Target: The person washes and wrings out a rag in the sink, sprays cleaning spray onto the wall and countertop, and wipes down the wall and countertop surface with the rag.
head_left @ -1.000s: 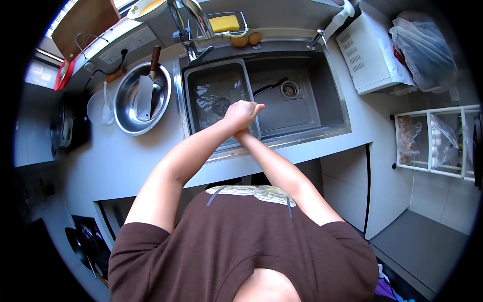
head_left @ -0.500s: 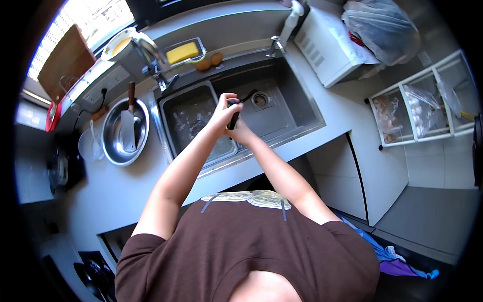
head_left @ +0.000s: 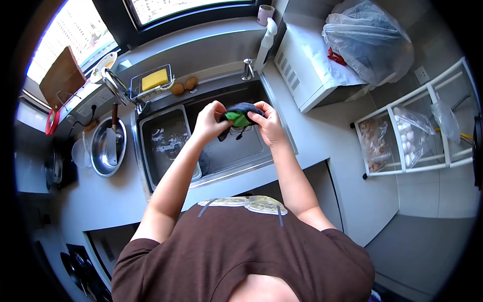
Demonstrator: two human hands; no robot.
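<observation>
1. Your left hand (head_left: 209,121) is closed on the left end of a soft, crumpled dark-and-green cloth (head_left: 241,113), its fingertips pinching the fabric.
2. Your right hand (head_left: 267,125) pinches the other end, thumb on the near side and fingers curled over the top. You have the piece stretched between your 2 hands, in the air over the grey rectangular sink (head_left: 234,156); its exact kind is hard to tell.
3. Taking that fabric as the clock's centre, at 8 o'clock a grey rectangular tub (head_left: 163,143) holding clear water sits in the left part of the basin.
4. Between 8 and 9 o'clock, a round stainless-steel bowl (head_left: 122,153) rests on the counter, with a wooden-handled, broad-bladed cleaver (head_left: 111,147) lying in it, handle over the rim.
5. At 10 o'clock, a yellow rectangular sponge (head_left: 155,79) lies in a wire rack behind the sink. Nearer you in that direction, 2 brown rounded objects (head_left: 178,88) sit on the ledge.
6. At 12 o'clock stands a short chrome fixture (head_left: 247,69) at the sink's back edge.
7. At 2 o'clock, a translucent plastic bag (head_left: 370,40) rests on a white boxy appliance (head_left: 297,75).
8. At 3 o'clock, a white-framed shelf rack (head_left: 399,141) holds bagged white eggs (head_left: 406,136).
</observation>
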